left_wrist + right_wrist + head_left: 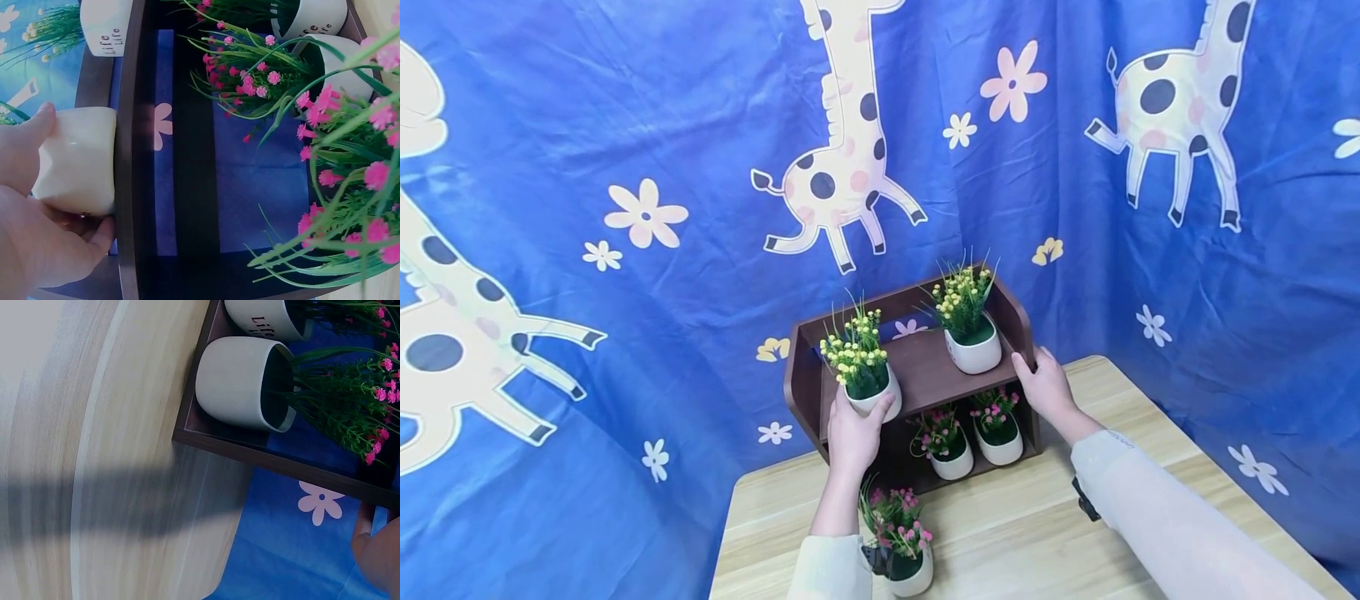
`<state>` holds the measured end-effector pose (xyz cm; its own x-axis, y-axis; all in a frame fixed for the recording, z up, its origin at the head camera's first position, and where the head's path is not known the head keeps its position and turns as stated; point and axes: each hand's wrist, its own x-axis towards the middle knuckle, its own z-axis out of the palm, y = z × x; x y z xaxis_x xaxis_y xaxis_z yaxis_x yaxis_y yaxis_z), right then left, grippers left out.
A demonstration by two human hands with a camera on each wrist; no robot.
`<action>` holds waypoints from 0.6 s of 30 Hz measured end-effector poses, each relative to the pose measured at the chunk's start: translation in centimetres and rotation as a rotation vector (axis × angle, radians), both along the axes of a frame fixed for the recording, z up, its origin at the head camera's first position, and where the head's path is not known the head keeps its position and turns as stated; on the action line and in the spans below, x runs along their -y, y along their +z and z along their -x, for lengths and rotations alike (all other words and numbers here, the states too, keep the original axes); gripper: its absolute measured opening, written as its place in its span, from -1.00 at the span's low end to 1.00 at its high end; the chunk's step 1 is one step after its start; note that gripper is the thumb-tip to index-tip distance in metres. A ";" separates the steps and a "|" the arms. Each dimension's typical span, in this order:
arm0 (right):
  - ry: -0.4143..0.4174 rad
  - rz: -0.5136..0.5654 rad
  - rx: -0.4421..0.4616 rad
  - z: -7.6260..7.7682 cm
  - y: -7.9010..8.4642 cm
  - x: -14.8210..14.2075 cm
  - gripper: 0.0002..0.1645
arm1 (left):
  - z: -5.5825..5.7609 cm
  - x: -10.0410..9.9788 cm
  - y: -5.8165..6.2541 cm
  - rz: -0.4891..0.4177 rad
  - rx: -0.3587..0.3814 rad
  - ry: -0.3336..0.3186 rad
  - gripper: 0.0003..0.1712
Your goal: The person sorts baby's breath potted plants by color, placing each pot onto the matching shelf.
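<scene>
My left hand [855, 435] grips a white pot [78, 159] of yellow flowers [859, 354] at the left part of the upper board of a dark brown shelf [917, 367]. In the left wrist view the thumb and fingers lie on opposite sides of the pot, whose base meets the board. My right hand [1047, 385] holds the shelf's right side panel [1017, 321], thumb at the front; its other fingers are mostly hidden. A second pot of yellow flowers [973, 346] stands on the upper board at the right.
Two white pots with pink flowers, one at the right [1000, 442] and one beside it [953, 458], stand on the lower level. Another pink-flowered pot [913, 575] stands on the wooden table [1000, 533] by my left wrist. A blue giraffe-print curtain [700, 333] hangs behind.
</scene>
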<state>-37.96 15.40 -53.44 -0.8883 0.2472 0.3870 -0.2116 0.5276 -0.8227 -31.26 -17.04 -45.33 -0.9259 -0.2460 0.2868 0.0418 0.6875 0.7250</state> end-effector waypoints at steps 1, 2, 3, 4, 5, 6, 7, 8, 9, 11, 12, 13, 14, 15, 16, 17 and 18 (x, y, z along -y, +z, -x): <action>-0.001 0.000 -0.001 0.0 0.0 0.0 -0.58 | 0.1 0.0 0.1 0.002 -0.003 -0.001 0.12; 0.000 0.001 0.002 0.0 0.1 0.0 -0.58 | 0.2 0.0 0.1 0.004 -0.004 -0.002 0.12; -0.001 0.004 0.004 0.0 0.1 0.0 -0.58 | 0.3 0.0 0.1 0.008 -0.004 -0.003 0.12; 0.000 0.001 0.003 0.0 0.1 0.0 -0.58 | 0.4 0.0 0.1 0.011 -0.001 -0.002 0.13; 0.000 0.002 0.005 0.0 0.2 0.0 -0.58 | 0.5 -0.1 0.0 0.011 0.002 -0.001 0.14; 0.000 -0.001 0.005 0.0 0.1 0.0 -0.58 | 0.6 0.0 0.0 0.008 0.005 0.000 0.14; 0.000 -0.001 0.007 0.0 0.1 0.0 -0.59 | 0.7 0.0 -0.1 0.007 0.008 0.001 0.15; 0.000 -0.003 0.007 0.0 0.1 0.1 -0.59 | 0.8 0.0 -0.1 0.003 0.012 0.002 0.16; 0.000 -0.005 0.005 0.0 0.1 0.1 -0.60 | 0.9 0.0 -0.2 0.001 0.018 0.004 0.16; 0.000 -0.005 0.003 -0.1 0.0 0.1 -0.60 | 1.1 0.0 -0.2 -0.005 0.024 0.008 0.18; -0.001 -0.004 0.003 -0.1 0.0 0.1 -0.60 | 1.2 0.0 -0.3 -0.004 0.028 0.008 0.18; -0.002 -0.001 0.002 -0.1 0.1 0.1 -0.60 | 1.4 0.0 -0.3 -0.003 0.032 0.006 0.19; -0.003 -0.001 0.002 -0.1 0.1 0.1 -0.60 | 1.6 0.0 -0.2 -0.003 0.034 0.005 0.19; -0.004 -0.003 0.002 0.0 0.1 0.1 -0.60 | 1.7 0.0 -0.2 -0.003 0.036 0.003 0.19; -0.005 -0.005 0.003 0.0 0.1 0.1 -0.60 | 1.9 0.0 -0.2 -0.002 0.038 0.002 0.19; -0.005 -0.008 0.003 0.0 0.1 0.1 -0.60 | 2.0 0.0 -0.1 -0.004 0.040 0.000 0.19; -0.004 -0.009 0.003 0.0 0.2 0.1 -0.59 | 2.1 0.0 -0.1 -0.006 0.042 -0.001 0.18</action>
